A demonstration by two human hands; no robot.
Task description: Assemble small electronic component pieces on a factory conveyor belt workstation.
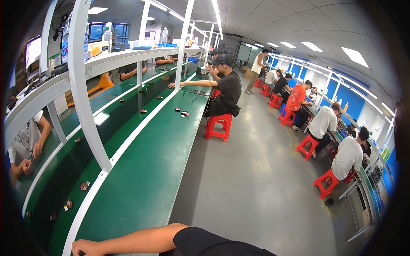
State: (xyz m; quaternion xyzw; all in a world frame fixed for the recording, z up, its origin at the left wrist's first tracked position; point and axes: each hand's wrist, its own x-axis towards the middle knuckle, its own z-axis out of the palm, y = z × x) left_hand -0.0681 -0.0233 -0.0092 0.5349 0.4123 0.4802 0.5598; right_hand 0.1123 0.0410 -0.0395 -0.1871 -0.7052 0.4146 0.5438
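Observation:
My right hand (86, 247) reaches in from the lower edge, over the white rail (92, 194) between the green bench top (141, 179) and the dark green belt (98, 158). Its fingers look curled, partly cut off by the picture's edge. Something dark shows under them, too little to name. My left hand is out of view. On the belt near my hand lie small dark parts with red and pale bits: a pair (84, 186), one with a yellowish piece (68, 205) and a black one (53, 216).
White posts (89, 98) carry a shelf (115, 57) with bottles and trays above the belt. A person in black (226, 87) on a red stool (218, 127) stretches an arm toward the belt. Across it, another person's hands (32, 160) hold something small. More workers sit along the right-hand bench.

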